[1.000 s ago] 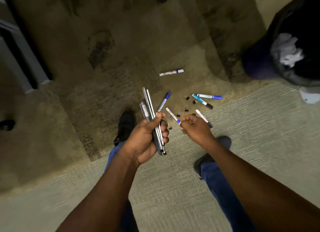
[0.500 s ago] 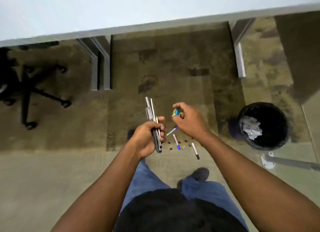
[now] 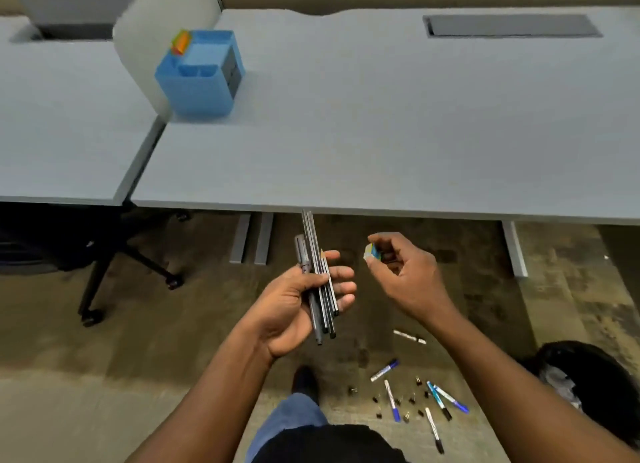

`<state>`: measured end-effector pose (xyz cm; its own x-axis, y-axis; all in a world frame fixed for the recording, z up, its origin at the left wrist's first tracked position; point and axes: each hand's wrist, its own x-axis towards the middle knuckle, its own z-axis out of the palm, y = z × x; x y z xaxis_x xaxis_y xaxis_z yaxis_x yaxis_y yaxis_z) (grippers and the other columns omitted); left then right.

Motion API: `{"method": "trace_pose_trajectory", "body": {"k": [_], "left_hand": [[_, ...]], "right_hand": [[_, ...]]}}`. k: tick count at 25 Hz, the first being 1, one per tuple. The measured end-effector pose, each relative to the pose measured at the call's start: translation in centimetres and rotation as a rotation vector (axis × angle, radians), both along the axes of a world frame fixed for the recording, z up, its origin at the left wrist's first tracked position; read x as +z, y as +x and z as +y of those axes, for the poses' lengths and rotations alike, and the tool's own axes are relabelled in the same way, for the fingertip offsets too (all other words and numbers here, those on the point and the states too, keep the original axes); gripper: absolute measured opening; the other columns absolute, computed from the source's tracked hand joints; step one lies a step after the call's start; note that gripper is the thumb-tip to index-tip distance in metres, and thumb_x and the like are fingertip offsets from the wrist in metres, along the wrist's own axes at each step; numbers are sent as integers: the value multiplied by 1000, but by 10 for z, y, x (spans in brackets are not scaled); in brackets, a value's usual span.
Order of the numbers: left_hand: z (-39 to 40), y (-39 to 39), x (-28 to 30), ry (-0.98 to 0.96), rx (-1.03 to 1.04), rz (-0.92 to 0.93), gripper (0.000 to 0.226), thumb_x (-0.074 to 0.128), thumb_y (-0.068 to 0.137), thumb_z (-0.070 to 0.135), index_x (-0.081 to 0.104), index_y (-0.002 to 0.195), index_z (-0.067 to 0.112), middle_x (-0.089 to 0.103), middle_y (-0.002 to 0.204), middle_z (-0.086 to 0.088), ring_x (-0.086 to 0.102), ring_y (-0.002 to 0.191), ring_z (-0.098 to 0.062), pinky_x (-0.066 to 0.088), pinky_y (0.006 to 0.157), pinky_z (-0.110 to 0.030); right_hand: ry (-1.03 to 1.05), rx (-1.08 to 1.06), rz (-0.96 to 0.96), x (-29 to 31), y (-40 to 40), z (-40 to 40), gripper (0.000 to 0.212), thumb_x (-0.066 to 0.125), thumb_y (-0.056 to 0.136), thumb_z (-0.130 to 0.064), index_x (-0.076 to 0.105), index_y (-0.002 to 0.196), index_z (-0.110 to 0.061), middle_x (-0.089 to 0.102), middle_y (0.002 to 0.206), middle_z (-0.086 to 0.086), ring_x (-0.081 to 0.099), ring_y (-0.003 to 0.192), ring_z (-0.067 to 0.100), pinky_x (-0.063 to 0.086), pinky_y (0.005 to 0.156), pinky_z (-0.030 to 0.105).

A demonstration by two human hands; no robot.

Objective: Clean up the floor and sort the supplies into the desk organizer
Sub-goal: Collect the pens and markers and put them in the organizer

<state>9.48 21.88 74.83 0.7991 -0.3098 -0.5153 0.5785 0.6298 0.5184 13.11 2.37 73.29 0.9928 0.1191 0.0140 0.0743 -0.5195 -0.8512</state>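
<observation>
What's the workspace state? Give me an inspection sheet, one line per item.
Surface: grey desk, bare but for the organizer.
Job's things: blue organizer at the desk's far left; markers and binder clips scattered on the carpet.
Clutter: black bin with paper, lower right.
Grippers: left hand grips a pen bundle; right hand pinches a small blue item.
Cables: nothing seen.
Surroundings: chair base under the left desk.

Desk top lies wide open btwn its front edge and the blue organizer (back-left corner, w/ a white divider panel right behind it). Floor by the feet is cluttered: markers & binder clips. Black bin blocks the right; chair base under the left desk.
</observation>
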Motion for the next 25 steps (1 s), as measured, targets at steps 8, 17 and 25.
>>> {"method": "trace_pose_trajectory", "body": {"k": [8,17,25], "left_hand": [[101,96,34,159,103,13,30,44,93,2,52,122,5,72,101,-20,70,95,-32,60,70,-38],[148,163,27,233,226,1,30,44,95,4,52,124,9,71,107,-16,69,100,-33,59,75,-41],[167,229,42,263,460,85,30,43,94,-1,52,123,4,71,104,-21,70,96,-35,59,71,-42]], "right_hand": [[-95,-61,-9,35,98,98,45,69,85,-37,56,126,-24,61,105,-9,61,88,3,42,69,4],[-89,80,-20,31,194,157,37,74,79,-34,56,111,-28,58,101,-13,58,81,1,42,61,2],[93,176,169,31,289,193,36,76,78,-32,48,101,-30,60,97,-9,64,80,8,46,57,8]]}}
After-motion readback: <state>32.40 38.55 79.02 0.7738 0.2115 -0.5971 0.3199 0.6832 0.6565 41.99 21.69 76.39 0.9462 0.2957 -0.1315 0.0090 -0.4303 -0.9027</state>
